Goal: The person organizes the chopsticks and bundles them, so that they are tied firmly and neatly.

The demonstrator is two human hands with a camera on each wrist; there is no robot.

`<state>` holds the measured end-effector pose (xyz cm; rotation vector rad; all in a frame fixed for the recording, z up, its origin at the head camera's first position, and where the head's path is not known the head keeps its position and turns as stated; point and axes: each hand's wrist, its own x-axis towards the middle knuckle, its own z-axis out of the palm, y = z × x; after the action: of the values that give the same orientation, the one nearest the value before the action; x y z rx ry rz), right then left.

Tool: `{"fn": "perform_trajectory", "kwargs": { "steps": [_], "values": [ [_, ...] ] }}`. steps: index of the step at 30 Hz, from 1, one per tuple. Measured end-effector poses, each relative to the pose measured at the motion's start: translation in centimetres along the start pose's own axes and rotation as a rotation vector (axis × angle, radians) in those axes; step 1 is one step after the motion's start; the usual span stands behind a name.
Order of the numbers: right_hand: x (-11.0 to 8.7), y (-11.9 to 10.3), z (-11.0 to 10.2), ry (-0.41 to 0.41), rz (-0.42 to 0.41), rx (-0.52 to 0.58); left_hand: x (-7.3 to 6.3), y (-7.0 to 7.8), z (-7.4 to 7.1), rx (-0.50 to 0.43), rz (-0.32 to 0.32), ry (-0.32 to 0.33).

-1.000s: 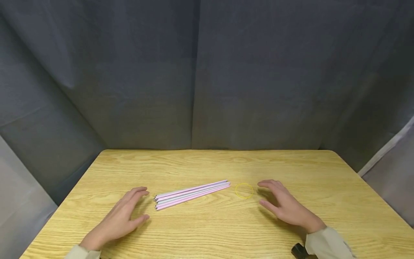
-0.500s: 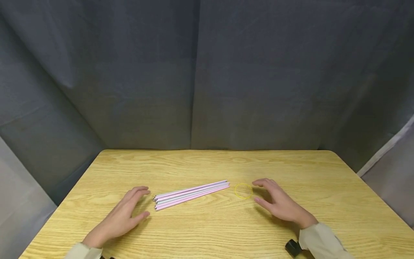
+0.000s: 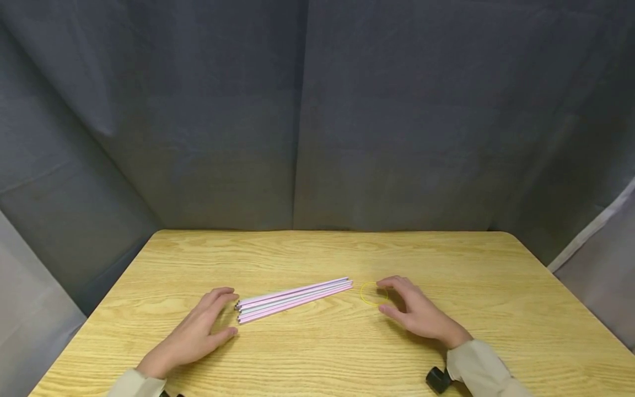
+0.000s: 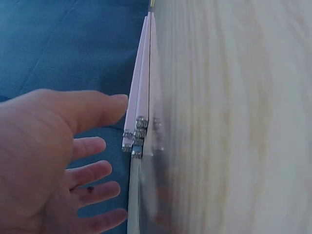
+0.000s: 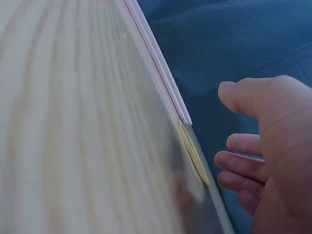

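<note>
Long thin pink and white sticks (image 3: 295, 299) with silvery ends (image 4: 140, 129) lie side by side in a loose row on the table. Just past their right-hand ends lies a thin yellow rubber band (image 5: 193, 153), spread into a ring. My left hand (image 3: 195, 331) hovers at the left ends of the sticks, thumb and fingers apart, holding nothing. At the right edge of the rubber band is my right hand (image 3: 419, 314), its thumb and index finger spread and its fingertips overlapping the ring in the head view. It grips nothing.
The wood-grain table (image 3: 307, 358) has rounded far corners. Dark grey curtains (image 3: 223, 138) hang behind it and along its sides. A small black device (image 3: 439, 380) sits by the right sleeve (image 3: 478, 364).
My right hand has moved left, from beside the rubber band to its edge. My left hand has shifted slightly right, closer to the sticks. The sticks and band have stayed put.
</note>
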<state>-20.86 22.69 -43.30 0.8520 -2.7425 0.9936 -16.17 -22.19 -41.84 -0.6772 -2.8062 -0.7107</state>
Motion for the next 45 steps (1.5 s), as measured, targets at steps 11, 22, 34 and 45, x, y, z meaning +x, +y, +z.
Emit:
{"fn": "perform_trajectory", "kwargs": {
  "steps": [11, 22, 34, 45],
  "values": [
    [1.0, 0.2, 1.4, 0.017, -0.027, 0.013, 0.1, 0.4, 0.4, 0.01, -0.028, -0.022],
    [2.1, -0.3, 1.8, 0.033, -0.041, -0.003, 0.6, 0.4, 1.0, 0.018, -0.004, -0.013],
    [3.7, -0.8, 2.4, 0.019, -0.044, 0.053, 1.3, -0.1, 1.3, -0.055, 0.002, -0.005],
    [4.6, -0.6, 3.1, 0.064, -0.085, 0.034, 1.3, -0.1, 1.5, -0.102, -0.011, -0.033]
  ]
}}
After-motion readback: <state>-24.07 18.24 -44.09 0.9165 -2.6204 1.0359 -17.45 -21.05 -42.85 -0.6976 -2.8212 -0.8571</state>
